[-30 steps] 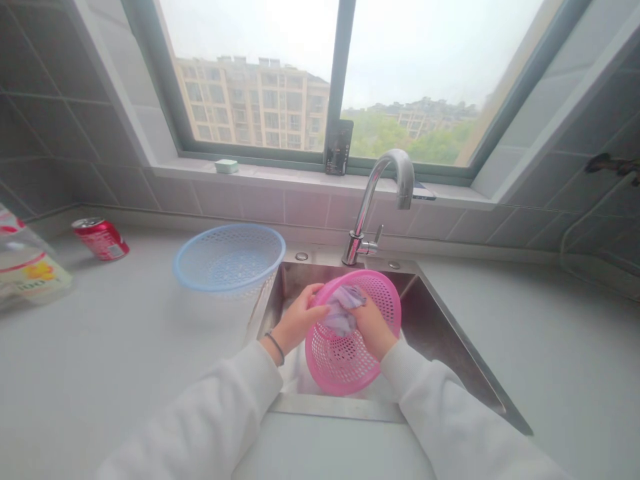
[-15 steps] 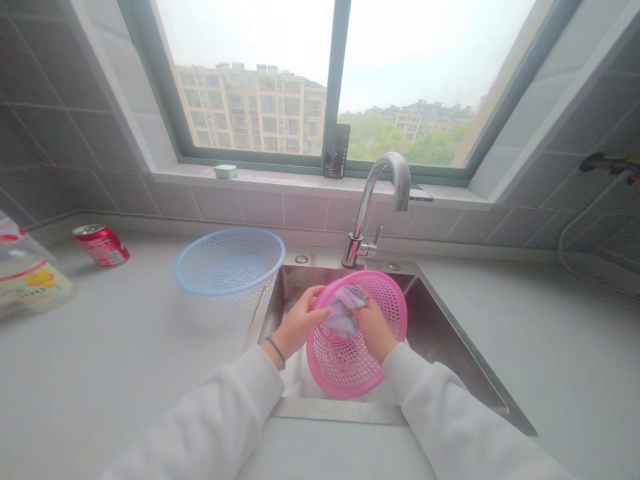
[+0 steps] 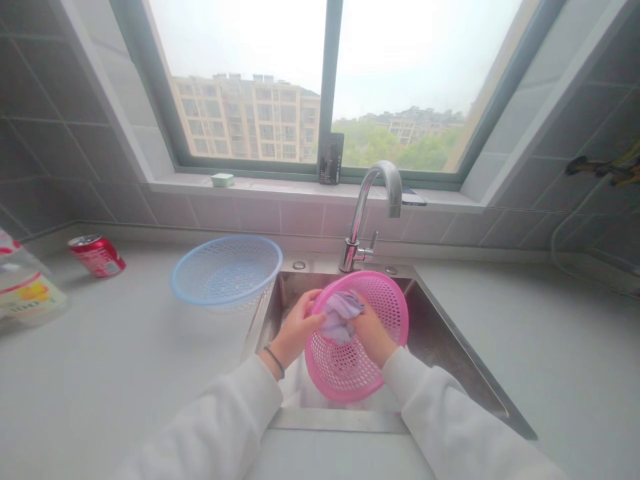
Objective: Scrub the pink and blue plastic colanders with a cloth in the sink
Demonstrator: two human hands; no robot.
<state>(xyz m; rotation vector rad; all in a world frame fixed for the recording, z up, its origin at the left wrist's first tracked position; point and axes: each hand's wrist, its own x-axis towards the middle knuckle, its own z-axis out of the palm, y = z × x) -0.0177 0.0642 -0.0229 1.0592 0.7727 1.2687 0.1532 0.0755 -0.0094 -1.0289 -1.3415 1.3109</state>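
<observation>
A pink plastic colander (image 3: 380, 300) is tilted over the sink (image 3: 450, 360), its open side facing me. My left hand (image 3: 297, 330) grips its left rim, fingers behind and thumb inside. A crumpled pale purple cloth (image 3: 340, 315) lies against the inner wall near the left rim. My right hand (image 3: 373, 331) is inside the colander, closed on the cloth; its fingertips are hidden in the folds. The underside of the colander and part of the sink bottom are out of sight.
On the counter left of the sink stands a light blue basket (image 3: 227, 270), with a red can (image 3: 97, 255) and a clear bottle (image 3: 27, 287) further left. A chrome faucet (image 3: 354, 233) rises behind the sink. Green soap (image 3: 223, 180) and a dark packet (image 3: 331, 159) are on the sill.
The cloth has shifted slightly along the colander's inside with my right hand. My left hand keeps its hold on the rim. The whole view has tipped a little upward.
</observation>
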